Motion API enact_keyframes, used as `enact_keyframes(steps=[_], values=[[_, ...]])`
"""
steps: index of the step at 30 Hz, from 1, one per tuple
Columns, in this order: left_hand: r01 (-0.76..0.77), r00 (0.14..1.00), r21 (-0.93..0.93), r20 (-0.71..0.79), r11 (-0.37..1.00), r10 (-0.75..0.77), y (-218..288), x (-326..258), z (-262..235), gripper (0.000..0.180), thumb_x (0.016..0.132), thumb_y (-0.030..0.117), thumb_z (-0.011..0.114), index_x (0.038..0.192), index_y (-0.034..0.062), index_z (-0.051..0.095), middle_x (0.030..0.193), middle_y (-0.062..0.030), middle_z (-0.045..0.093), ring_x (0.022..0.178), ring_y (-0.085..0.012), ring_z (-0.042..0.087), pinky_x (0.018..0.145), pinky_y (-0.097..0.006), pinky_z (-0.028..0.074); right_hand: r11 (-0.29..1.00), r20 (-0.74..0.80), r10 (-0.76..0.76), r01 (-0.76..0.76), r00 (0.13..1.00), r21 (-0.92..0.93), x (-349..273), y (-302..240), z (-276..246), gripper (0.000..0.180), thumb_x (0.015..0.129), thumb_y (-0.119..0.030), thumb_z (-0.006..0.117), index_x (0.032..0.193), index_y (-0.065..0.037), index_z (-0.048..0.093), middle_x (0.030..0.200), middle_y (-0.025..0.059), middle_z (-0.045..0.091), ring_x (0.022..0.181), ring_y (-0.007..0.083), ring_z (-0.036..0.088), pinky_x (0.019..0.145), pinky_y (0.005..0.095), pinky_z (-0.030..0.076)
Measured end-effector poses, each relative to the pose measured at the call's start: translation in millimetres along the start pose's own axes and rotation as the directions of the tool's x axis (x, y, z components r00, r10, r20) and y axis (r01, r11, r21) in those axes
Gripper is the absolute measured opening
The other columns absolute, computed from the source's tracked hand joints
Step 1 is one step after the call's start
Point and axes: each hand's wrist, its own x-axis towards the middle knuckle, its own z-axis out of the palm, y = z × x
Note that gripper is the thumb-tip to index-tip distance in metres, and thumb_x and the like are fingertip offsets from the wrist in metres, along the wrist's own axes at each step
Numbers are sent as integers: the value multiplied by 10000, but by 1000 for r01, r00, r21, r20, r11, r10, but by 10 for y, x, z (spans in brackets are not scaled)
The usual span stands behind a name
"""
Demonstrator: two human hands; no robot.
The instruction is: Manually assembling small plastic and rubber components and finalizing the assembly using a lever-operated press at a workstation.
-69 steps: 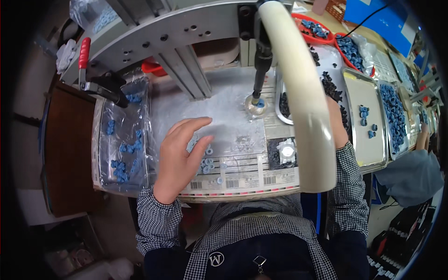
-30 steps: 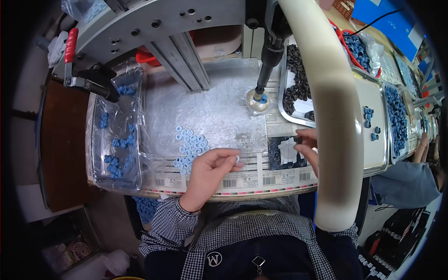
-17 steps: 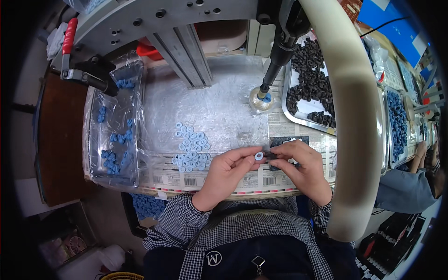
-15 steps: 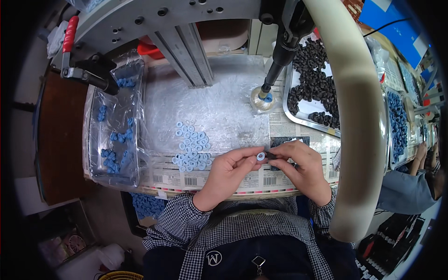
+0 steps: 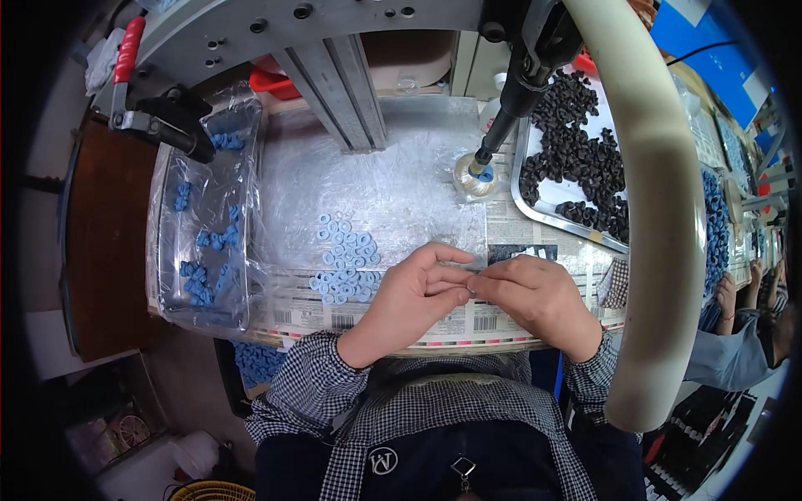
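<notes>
Over the table's front edge, my left hand (image 5: 415, 294) and my right hand (image 5: 539, 299) meet fingertip to fingertip. Both are closed in a pinch, and the fingers hide whatever lies between them. Left of my left hand lies a loose pile of light blue rings (image 5: 347, 259), partly on a metal plate and partly on printed paper. Beyond my right hand, a dark patterned pad (image 5: 522, 251) lies on the paper, partly covered by the hand. Farther back, a press rod (image 5: 499, 134) points down at a round pale fixture (image 5: 474, 178) with a blue piece in it.
At the left, a plastic-lined tray (image 5: 238, 313) holds blue parts. A metal tray (image 5: 535, 219) of small black parts stands back right. A thick white tube (image 5: 660, 250) arches down on the right. A red-handled clamp (image 5: 127, 54) overhangs the left. Other people's hands show far right.
My fingertips have come closer together. The light blue ring in my left fingers and the small black part in my right fingers are now hidden. The view has shifted slightly.
</notes>
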Motion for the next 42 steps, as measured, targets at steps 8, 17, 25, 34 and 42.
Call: enact_keyframes(steps=[8, 17, 25, 34, 42], values=[[-53, 998, -214, -53, 975, 42, -104, -16, -28, 155, 919, -31, 695, 1073, -40, 680, 1010, -112, 728, 927, -142, 710, 831, -252, 584, 945, -154, 231, -184, 961, 271, 59, -121, 50, 297, 719, -87, 857, 998, -34, 768, 900, 90, 710, 786, 211, 695, 670, 311, 557], [67, 996, -420, -21, 905, -83, -80, -18, -45, 97, 945, -19, 666, 1039, -41, 670, 958, -127, 724, 873, -179, 715, 794, -274, 593, 938, -64, 285, -264, 956, 223, 252, -383, -113, 299, 758, -29, 824, 1052, -9, 768, 919, 127, 724, 836, 228, 703, 728, 305, 554], [5, 999, -337, -43, 942, -21, 164, -327, -92, 131, 936, -2, 688, 1058, -45, 673, 991, -135, 732, 868, -166, 711, 784, -276, 587, 913, 55, 246, -250, 968, 323, 367, -494, -164, 292, 767, 5, 821, 1045, 13, 731, 892, 112, 695, 806, 190, 690, 692, 290, 540], [373, 468, 793, -609, 482, 641, 824, -1197, -2370, 231, 930, 137, 690, 1110, -8, 689, 965, -152, 741, 857, -235, 708, 761, -336, 543, 917, -255, 399, -374, 881, 141, 23, -246, -445, 295, 748, 86, 731, 1036, 44, 691, 844, 66, 619, 762, 139, 597, 727, 259, 469], [380, 508, 874, -470, 302, 722, 577, -1324, -2742, 279, 832, 62, 776, 1091, 5, 690, 997, -115, 691, 744, -204, 642, 711, -323, 527, 949, -276, 299, -314, 913, -10, -160, -102, -438, 278, 766, 90, 723, 1037, 39, 690, 851, 63, 619, 770, 136, 595, 732, 259, 469]])
